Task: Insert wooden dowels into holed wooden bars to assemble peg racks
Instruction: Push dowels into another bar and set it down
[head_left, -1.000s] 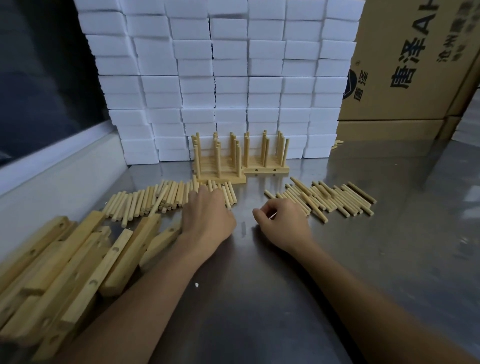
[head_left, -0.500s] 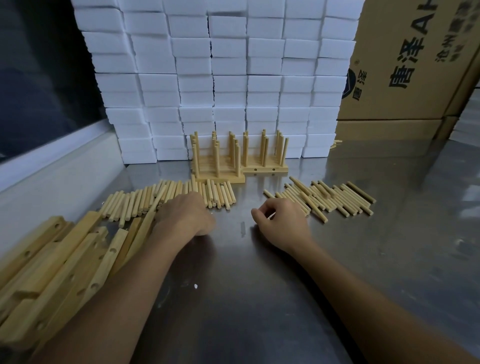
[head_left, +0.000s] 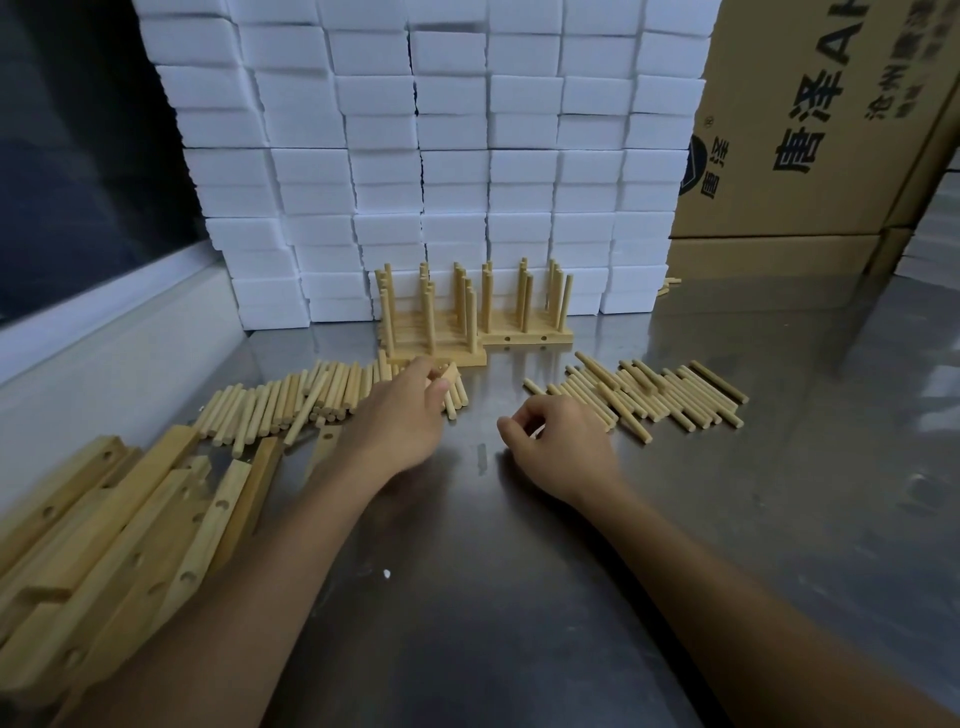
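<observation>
Pinching dowels (head_left: 451, 382) in left hand (head_left: 402, 415), long axes pointing away

left hand (head_left: 402, 415) fingertips motion-blurred over the dowels (head_left: 291, 397), can't tell what the grip holds; right hand (head_left: 563, 444) curled, palm side hidden; holed bars (head_left: 130, 540) left of the grip cut off by frame edge; carton (head_left: 831, 119) print cropped top and right
</observation>
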